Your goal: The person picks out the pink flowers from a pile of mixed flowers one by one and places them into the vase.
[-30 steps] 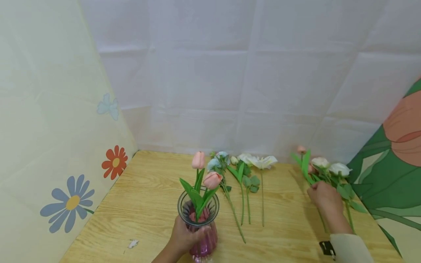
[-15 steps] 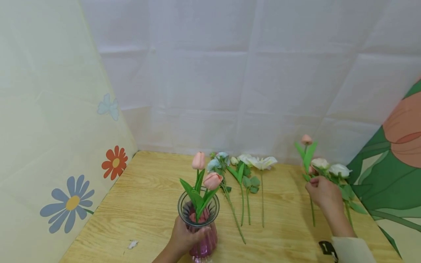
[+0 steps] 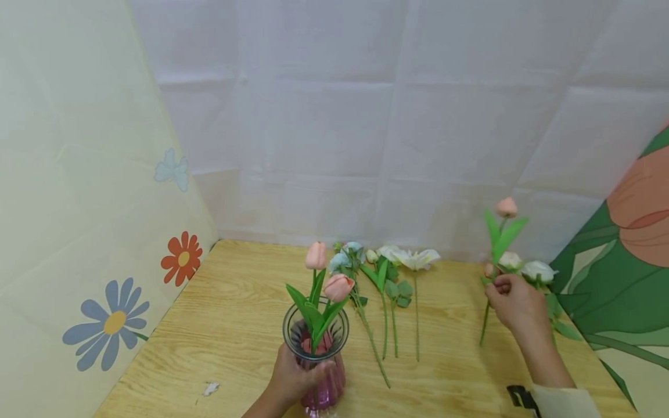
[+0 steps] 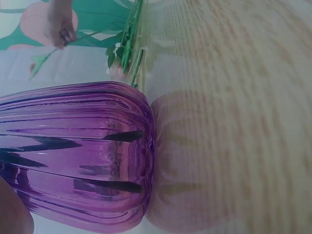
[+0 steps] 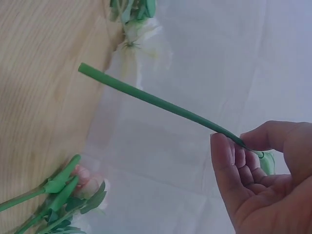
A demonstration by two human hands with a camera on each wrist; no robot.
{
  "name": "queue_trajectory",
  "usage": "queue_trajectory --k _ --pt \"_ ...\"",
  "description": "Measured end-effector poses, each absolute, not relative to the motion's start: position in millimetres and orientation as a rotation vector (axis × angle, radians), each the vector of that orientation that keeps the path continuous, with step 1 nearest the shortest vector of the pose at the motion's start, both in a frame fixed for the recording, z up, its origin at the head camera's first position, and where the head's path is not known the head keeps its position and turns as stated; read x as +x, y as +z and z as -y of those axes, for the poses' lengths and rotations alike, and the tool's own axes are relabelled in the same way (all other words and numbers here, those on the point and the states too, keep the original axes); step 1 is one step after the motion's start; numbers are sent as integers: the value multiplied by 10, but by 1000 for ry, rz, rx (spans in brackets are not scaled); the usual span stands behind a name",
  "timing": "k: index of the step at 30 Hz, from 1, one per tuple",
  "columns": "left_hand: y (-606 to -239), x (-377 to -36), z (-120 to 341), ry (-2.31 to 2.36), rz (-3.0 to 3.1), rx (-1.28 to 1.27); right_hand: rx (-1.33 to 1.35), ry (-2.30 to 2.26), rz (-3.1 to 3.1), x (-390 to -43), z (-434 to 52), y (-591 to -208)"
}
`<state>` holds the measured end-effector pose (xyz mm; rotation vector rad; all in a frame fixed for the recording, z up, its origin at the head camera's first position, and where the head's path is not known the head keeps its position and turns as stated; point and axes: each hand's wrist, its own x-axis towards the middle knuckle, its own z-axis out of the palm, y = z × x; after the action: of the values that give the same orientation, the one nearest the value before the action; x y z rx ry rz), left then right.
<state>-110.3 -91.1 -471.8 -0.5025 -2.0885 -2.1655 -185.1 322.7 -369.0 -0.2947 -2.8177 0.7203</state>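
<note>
My left hand (image 3: 298, 374) grips the ribbed purple glass vase (image 3: 326, 386) near the table's front, its fingers round the body below the rim. Two pink tulips (image 3: 337, 287) with green leaves stand in the vase. In the left wrist view the vase (image 4: 87, 156) fills the left half. Over at the right, my right hand (image 3: 518, 303) pinches a pink tulip (image 3: 507, 208) by its stem between thumb and fingers, with the bloom upward. The right wrist view shows that green stem (image 5: 161, 101) sticking out past the fingertips of my right hand (image 5: 258, 170), raised off the table.
Blue flowers (image 3: 346, 256), a white lily (image 3: 418, 258) and other green stems lie in a row right of the vase. White roses (image 3: 539, 270) lie behind my right hand. A torn white scrap (image 3: 211, 388) is at the left of the wooden table (image 3: 230, 307).
My right hand has lifted the pink tulip up from the right-hand flowers, its bloom rising and its stem swinging clear. The left hand and vase have stayed in place.
</note>
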Motion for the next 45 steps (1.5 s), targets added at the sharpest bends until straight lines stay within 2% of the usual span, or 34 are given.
queue_trajectory --k 14,28,38,45 --pt "-4712 -1101 900 -2192 2100 -460 -213 749 2656 -1628 -3062 -3581" --pt "-4764 -1125 915 -2080 2077 -567 -82 773 2554 -1417 -2844 -3411" --pt "-4696 -1096 896 -2172 2128 -430 -45 901 2521 -1251 -2670 -3292" --pt "-4699 -1102 884 -2169 2123 -426 6 943 2466 -1189 -2589 -3243"
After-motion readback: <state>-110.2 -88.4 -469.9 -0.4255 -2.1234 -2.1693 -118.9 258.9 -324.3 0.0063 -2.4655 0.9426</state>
